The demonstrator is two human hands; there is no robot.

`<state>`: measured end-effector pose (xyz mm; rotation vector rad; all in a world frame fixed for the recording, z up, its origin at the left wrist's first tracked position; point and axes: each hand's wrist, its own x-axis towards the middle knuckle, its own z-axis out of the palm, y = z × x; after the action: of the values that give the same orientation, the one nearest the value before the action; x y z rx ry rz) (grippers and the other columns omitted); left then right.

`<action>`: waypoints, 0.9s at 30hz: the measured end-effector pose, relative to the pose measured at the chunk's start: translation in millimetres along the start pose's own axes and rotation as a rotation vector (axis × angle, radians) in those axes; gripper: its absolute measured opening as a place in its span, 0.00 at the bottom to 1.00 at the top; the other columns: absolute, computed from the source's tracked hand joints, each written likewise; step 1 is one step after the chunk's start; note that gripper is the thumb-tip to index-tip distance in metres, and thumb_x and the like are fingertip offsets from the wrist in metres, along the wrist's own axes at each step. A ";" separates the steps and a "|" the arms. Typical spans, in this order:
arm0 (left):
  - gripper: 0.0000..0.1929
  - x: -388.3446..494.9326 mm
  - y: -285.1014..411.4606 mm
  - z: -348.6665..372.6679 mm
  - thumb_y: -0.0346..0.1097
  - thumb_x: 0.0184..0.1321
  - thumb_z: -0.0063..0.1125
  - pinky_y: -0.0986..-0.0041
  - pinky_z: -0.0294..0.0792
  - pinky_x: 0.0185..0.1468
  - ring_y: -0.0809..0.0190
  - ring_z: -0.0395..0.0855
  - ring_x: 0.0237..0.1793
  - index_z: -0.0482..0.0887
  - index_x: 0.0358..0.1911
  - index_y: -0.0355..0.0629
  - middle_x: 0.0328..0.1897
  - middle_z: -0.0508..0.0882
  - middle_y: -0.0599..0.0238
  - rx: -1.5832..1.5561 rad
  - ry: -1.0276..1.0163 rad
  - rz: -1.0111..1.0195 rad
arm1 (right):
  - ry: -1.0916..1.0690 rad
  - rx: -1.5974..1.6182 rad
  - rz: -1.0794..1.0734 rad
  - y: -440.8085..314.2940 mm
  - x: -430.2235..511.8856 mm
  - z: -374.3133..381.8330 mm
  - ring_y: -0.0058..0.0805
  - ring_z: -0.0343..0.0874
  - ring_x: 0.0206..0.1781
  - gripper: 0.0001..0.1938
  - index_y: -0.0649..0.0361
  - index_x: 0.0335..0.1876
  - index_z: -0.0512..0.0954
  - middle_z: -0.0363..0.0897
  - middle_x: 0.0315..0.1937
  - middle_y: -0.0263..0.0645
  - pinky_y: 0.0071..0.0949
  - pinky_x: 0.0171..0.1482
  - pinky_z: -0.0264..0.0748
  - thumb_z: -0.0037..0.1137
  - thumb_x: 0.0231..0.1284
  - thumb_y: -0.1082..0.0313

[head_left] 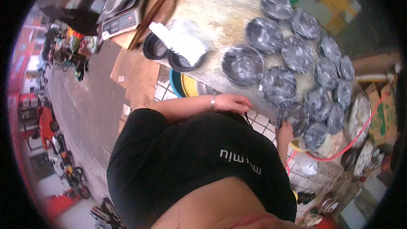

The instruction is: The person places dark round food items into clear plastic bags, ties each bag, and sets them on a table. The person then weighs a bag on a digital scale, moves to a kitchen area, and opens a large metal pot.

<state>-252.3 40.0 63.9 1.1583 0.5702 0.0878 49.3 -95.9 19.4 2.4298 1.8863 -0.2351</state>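
Note:
My left hand (233,103), with a silvery bracelet at the wrist, hovers in front of my belly by the table's near edge. Its fingers are loosely bent and slightly apart, with nothing visible in them; a thin dark cord hangs just below. On the right, my right hand (285,132) grips the near rim of a black bowl (297,119) covered in clear plastic film. Several similar film-covered bowls (243,65) stand close together across the right side of the pale table (216,3). What lies under the wrinkled film is hard to make out.
A white plastic bag (187,46) lies over black tubs (155,49) at the table's left. Beyond them, a digital scale (122,22) rests on a wooden board. A teal basin (175,82) sits below the edge. A red hose (353,148) curves at right; parked vehicles (47,122) line the street.

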 end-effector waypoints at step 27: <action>0.22 -234.6 -5.2 -174.4 0.49 0.60 0.51 0.69 0.70 0.47 0.66 0.75 0.47 0.68 0.54 0.45 0.49 0.76 0.66 -0.811 0.651 0.215 | 0.333 0.422 -1.045 -430.0 114.6 -90.6 0.39 0.75 0.33 0.07 0.59 0.26 0.73 0.75 0.27 0.39 0.34 0.35 0.71 0.60 0.43 0.71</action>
<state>-535.7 101.7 100.2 0.3659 0.8669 0.8283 -331.0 134.4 111.9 1.4195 3.3852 -0.2876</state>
